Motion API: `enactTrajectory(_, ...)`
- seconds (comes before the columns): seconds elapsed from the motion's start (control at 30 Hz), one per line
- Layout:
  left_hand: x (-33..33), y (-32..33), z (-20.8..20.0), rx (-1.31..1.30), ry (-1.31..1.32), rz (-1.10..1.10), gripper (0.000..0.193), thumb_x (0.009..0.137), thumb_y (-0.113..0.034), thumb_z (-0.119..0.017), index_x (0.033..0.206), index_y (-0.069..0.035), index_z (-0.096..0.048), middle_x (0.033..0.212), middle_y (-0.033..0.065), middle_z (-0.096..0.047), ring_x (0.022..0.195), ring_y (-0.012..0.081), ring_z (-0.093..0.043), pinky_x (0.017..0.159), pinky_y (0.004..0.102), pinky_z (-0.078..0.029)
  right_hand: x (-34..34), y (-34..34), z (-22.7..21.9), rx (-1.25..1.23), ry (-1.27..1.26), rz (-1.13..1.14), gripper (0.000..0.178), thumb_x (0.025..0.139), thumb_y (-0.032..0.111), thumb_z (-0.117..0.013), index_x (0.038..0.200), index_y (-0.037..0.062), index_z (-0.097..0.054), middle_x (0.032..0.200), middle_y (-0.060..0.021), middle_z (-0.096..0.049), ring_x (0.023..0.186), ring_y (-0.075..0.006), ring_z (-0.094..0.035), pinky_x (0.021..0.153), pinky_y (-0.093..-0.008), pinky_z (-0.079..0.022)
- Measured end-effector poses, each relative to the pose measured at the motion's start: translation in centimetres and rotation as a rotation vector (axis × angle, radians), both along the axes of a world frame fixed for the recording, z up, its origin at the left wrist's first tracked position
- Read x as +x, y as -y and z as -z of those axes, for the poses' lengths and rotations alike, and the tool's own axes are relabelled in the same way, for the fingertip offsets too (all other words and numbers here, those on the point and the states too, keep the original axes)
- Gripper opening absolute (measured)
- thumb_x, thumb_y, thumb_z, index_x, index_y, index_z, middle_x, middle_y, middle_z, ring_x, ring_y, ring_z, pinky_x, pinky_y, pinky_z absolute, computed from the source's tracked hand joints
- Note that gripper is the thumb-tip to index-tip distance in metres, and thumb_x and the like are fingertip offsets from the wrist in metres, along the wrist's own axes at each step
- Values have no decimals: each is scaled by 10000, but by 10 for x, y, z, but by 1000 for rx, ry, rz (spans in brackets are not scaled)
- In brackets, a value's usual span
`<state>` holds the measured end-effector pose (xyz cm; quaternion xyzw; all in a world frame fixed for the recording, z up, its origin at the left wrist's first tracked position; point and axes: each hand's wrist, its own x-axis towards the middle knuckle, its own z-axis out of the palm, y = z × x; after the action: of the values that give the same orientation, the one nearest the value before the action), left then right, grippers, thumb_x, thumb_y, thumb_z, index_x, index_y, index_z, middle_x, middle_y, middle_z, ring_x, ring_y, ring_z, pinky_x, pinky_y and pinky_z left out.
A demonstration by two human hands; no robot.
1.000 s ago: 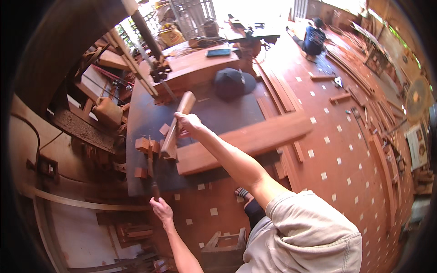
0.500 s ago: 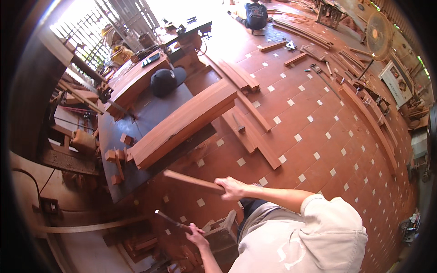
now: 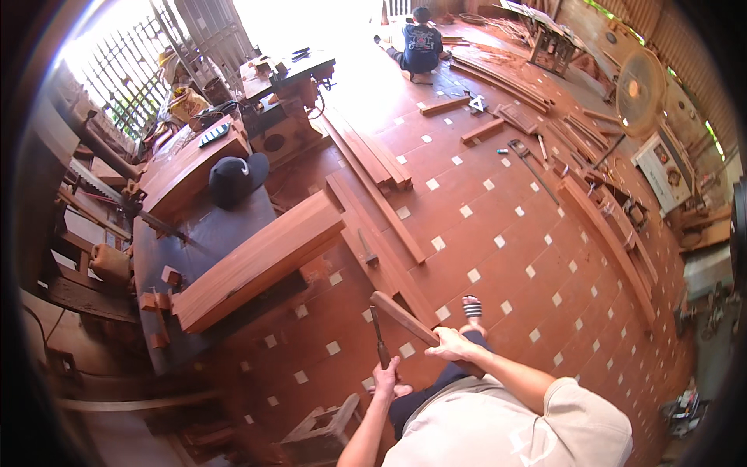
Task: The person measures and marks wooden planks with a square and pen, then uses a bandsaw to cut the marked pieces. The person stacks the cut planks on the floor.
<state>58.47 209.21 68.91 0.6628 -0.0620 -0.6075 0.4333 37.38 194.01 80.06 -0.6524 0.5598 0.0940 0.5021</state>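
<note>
Chisel (image 3: 380,342), lower centre of the frame, sits gripped in my left hand (image 3: 385,377); right of it, my right hand (image 3: 451,345) grips a wooden bar (image 3: 405,317). I judge this carrying; the next move calls for keeping them apart.

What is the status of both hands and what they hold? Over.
Left hand gripping chisel. Right hand holding wooden bar. Boards lying on tiled floor ahead.

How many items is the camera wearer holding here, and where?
2: a chisel-like tool in the left hand, and a wooden bar in the right hand. Something small could be hidden inside either grip.
</note>
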Motion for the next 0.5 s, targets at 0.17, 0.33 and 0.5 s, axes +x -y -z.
enactTrajectory(0.17, -53, 129, 40, 124, 219, 55, 278, 951, -294, -828, 877, -98, -645, 639, -23, -559, 502, 118, -553, 460, 303, -458, -103, 145, 47, 178, -121, 230, 547, 805, 485, -828, 1008, -19, -759, 909, -173, -775, 854, -258, -774, 832, -405, -622)
enactTrajectory(0.33, -74, 217, 50, 322, 383, 3, 282, 892, -252, -845, 838, -70, -637, 649, 9, -583, 496, 133, -579, 431, 334, -458, -202, 293, 43, 264, -157, 297, 557, 816, 456, -824, 1065, -38, -761, 896, -196, -781, 756, -268, -783, 746, -407, -639)
enactTrajectory(0.5, -85, 290, 55, 431, 316, -184, 265, 889, -225, -845, 881, -63, -635, 677, 29, -618, 496, 140, -594, 431, 332, -492, -236, 404, -1, -15, 19, 417, 676, 816, 490, -836, 1192, -57, -708, 1132, -254, -771, 1009, -338, -774, 888, -465, -605)
